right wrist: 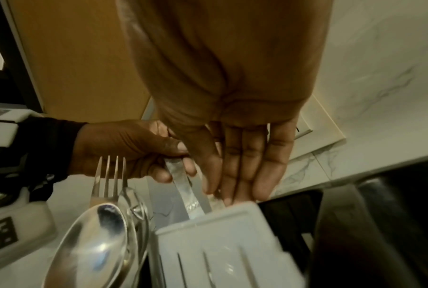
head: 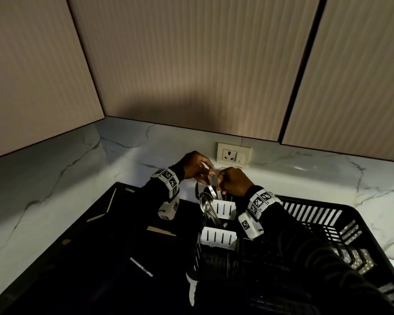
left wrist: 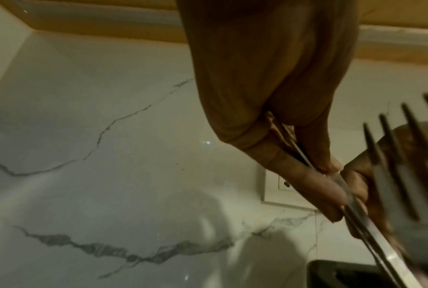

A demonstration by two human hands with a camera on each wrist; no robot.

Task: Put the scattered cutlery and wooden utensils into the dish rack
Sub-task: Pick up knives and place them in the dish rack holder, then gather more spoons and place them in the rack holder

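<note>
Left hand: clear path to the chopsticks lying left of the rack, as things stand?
Probably not yet. The left hand is busy pinching a metal utensil handle over the white cutlery holder. The chopsticks lie uncovered on the black mat, so nothing blocks them otherwise.

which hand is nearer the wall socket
Right. The right hand is just below the wall socket, fingers by the cutlery holder. The left hand sits further left, pinching a metal handle.

1. Ribbed beige upper cabinets (head: 191, 64) fill the top of the head view; dark gaps btwn doors.
2. White marble backsplash (head: 134, 142) w/ grey veins.
3. Wall socket (head: 233, 155) on backsplash.
4. Marble countertop (head: 21, 212); dim, warm light.
</note>
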